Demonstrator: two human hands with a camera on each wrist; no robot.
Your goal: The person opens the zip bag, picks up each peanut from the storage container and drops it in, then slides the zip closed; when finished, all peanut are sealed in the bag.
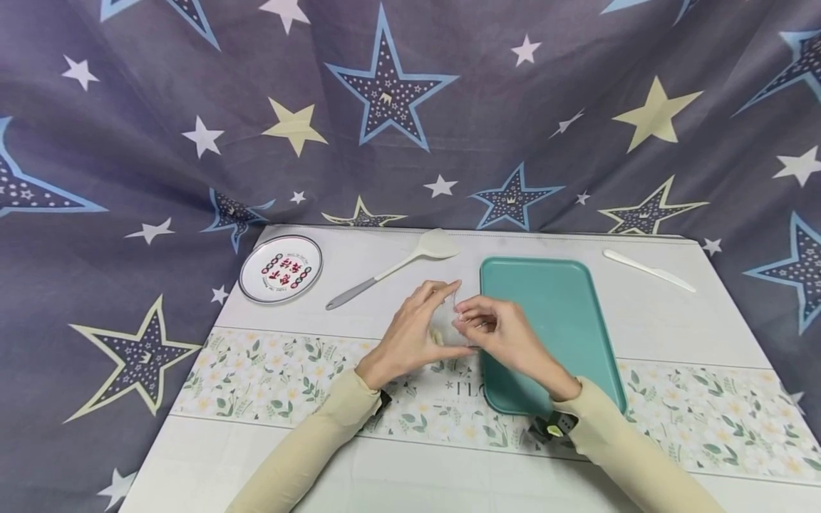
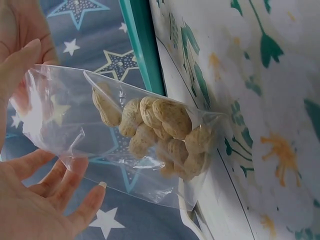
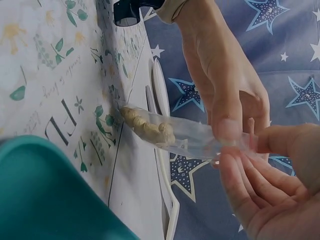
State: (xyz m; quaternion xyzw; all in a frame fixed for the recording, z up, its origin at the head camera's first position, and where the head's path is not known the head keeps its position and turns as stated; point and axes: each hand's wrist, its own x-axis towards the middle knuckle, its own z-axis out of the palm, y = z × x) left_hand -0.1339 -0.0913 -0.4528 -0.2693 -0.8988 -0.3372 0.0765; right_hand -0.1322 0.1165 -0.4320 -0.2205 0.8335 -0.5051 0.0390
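Note:
A clear plastic bag (image 1: 444, 326) of peanuts stands upright between my two hands, its lower end at the tabletop. Several unshelled peanuts (image 2: 167, 120) lie in its bottom part, seen plainly in the left wrist view. My left hand (image 1: 407, 331) holds the bag from the left side, thumb and fingers around it. With thumb and fingertips, my right hand (image 1: 507, 331) pinches the bag's upper edge; in the right wrist view the right hand (image 3: 270, 185) is at the bag's top, close to the left thumb. Whether the bag's mouth is sealed cannot be seen.
A teal tray (image 1: 564, 313) lies right of the bag, under the right forearm. Behind the hands is a white spatula (image 1: 437, 244) with a grey handle. A round white plate (image 1: 266, 274) with red print sits at the left, a white knife (image 1: 648, 271) at the right.

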